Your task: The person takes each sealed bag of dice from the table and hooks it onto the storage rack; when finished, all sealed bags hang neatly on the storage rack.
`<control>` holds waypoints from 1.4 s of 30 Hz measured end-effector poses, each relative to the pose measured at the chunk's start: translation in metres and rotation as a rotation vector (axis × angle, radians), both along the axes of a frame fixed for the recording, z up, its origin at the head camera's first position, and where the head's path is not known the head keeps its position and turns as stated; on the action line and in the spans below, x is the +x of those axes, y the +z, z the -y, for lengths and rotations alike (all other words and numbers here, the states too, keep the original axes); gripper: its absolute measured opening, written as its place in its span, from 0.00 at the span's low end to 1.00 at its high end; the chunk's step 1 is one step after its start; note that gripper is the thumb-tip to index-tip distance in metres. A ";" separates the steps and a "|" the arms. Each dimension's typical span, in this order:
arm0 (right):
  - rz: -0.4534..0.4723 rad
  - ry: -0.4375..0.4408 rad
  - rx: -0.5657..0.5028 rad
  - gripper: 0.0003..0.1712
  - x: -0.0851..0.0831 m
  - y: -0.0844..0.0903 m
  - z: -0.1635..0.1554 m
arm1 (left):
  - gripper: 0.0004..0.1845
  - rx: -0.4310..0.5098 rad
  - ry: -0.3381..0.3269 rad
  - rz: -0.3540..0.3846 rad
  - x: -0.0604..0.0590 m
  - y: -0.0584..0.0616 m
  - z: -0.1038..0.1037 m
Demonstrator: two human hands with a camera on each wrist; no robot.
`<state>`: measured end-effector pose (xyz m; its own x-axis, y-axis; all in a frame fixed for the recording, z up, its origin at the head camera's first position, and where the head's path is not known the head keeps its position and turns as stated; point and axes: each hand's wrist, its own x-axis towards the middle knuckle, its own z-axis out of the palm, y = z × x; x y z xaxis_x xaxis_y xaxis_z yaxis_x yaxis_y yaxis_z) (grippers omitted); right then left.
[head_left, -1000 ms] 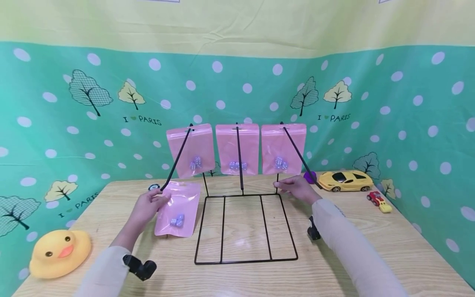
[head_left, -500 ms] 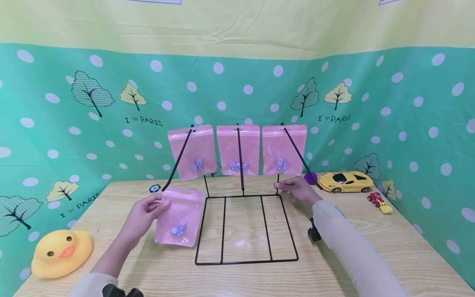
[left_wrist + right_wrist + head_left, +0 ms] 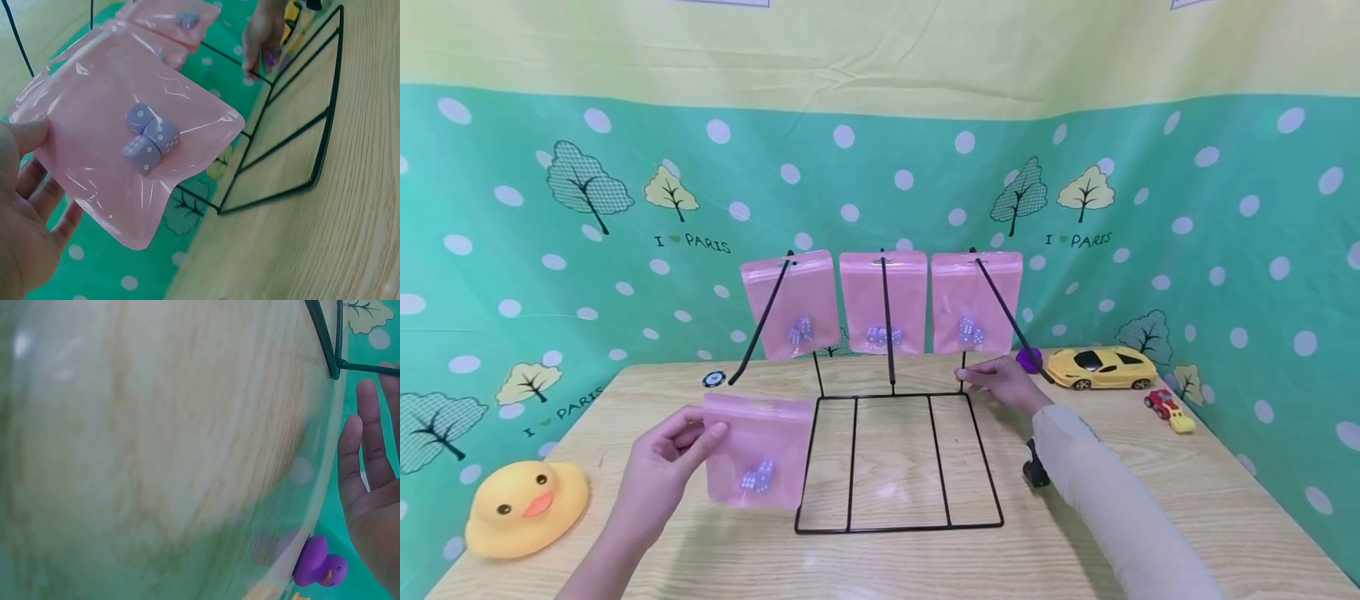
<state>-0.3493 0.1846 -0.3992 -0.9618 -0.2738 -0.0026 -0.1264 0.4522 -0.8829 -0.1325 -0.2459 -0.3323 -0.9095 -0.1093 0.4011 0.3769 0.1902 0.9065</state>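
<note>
My left hand (image 3: 658, 458) pinches a pink zip bag (image 3: 733, 442) by its left edge, between thumb and fingers. Purple dice (image 3: 150, 137) show through this bag in the left wrist view. It is held before the left hook, apart from it. My right hand (image 3: 1006, 383) grips the right upright of a black wire display rack (image 3: 898, 528) with thumb and fingertips. From the rack's hooks hang three more pink bags of dice: a left bag (image 3: 808, 292), a middle bag (image 3: 859, 296) and a right bag (image 3: 951, 292).
A yellow toy car (image 3: 1101, 368) and a small red-and-yellow toy vehicle (image 3: 1168, 411) stand at the right. A purple rubber duck (image 3: 312, 562) is behind my right hand. At the left sit a big yellow duck (image 3: 527, 508) and a round poker chip (image 3: 714, 379).
My left hand has drawn the bag off the tip of the left hook, down and toward me. The right hand stays at the upright.
</note>
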 end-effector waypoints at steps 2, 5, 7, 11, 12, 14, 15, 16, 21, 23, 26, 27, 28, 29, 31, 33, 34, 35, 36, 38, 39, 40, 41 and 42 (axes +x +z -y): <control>0.001 -0.001 -0.002 0.23 0.001 0.000 0.001 | 0.08 0.027 -0.004 -0.029 0.007 0.003 -0.003; 0.001 -0.004 -0.002 0.23 0.001 0.001 0.001 | 0.09 0.050 0.009 -0.063 0.017 0.009 -0.007; 0.001 -0.007 0.001 0.24 0.001 0.001 0.001 | 0.09 0.060 0.027 -0.086 0.023 0.013 -0.010; -0.001 -0.006 0.004 0.23 0.001 0.001 0.001 | 0.11 0.078 0.037 -0.141 0.033 0.019 -0.016; -0.002 -0.006 0.005 0.23 0.001 0.002 0.001 | 0.11 0.087 0.029 -0.162 0.035 0.020 -0.017; -0.005 -0.004 0.006 0.23 0.001 0.002 0.001 | 0.13 0.112 0.001 -0.210 0.038 0.022 -0.019; -0.004 -0.005 0.005 0.23 0.001 0.002 0.001 | 0.13 0.125 -0.015 -0.236 0.038 0.022 -0.020; -0.005 -0.005 0.005 0.23 0.001 0.003 0.001 | 0.13 0.137 -0.026 -0.256 0.039 0.023 -0.020; -0.003 -0.003 -0.005 0.23 0.002 0.003 0.001 | 0.14 0.179 -0.028 -0.291 0.040 0.029 -0.024; -0.003 -0.001 -0.002 0.24 0.001 0.002 0.001 | 0.13 0.191 -0.004 -0.283 0.040 0.032 -0.026; -0.005 0.002 0.008 0.25 0.000 0.001 0.001 | 0.12 0.213 0.043 -0.259 0.039 0.034 -0.028; -0.005 0.003 0.011 0.25 0.000 0.001 0.001 | 0.12 0.220 0.060 -0.249 0.039 0.035 -0.028; -0.004 0.003 0.013 0.25 0.000 0.001 0.001 | 0.12 0.226 0.074 -0.239 0.039 0.036 -0.029; -0.003 0.003 0.014 0.25 0.000 0.001 0.000 | 0.12 0.232 0.086 -0.229 0.039 0.037 -0.029; -0.001 0.003 0.014 0.26 0.000 0.000 0.000 | 0.12 0.243 0.096 -0.217 0.038 0.038 -0.031; 0.002 0.001 0.013 0.26 0.000 0.000 0.000 | 0.12 0.246 0.103 -0.207 0.037 0.038 -0.032; 0.003 -0.001 0.013 0.26 0.000 0.000 0.000 | 0.12 0.249 0.105 -0.203 0.037 0.039 -0.033; 0.004 -0.001 0.012 0.26 0.000 -0.001 0.000 | 0.12 0.251 0.107 -0.199 0.036 0.039 -0.033; 0.005 -0.003 0.011 0.26 0.000 -0.001 0.000 | 0.12 0.255 0.108 -0.194 0.036 0.039 -0.034; 0.006 -0.003 0.009 0.26 0.000 -0.002 0.000 | 0.12 0.263 0.109 -0.185 0.035 0.039 -0.035; 0.007 -0.004 0.007 0.26 0.000 -0.002 0.000 | 0.12 0.267 0.110 -0.182 0.035 0.039 -0.035; 0.006 -0.004 0.008 0.26 0.000 -0.002 0.000 | 0.12 0.273 0.110 -0.178 0.035 0.039 -0.035; 0.004 -0.004 0.009 0.26 0.000 -0.002 0.001 | 0.12 0.279 0.109 -0.176 0.035 0.039 -0.035; 0.001 -0.003 0.010 0.26 0.000 -0.003 0.001 | 0.12 0.284 0.110 -0.174 0.035 0.039 -0.035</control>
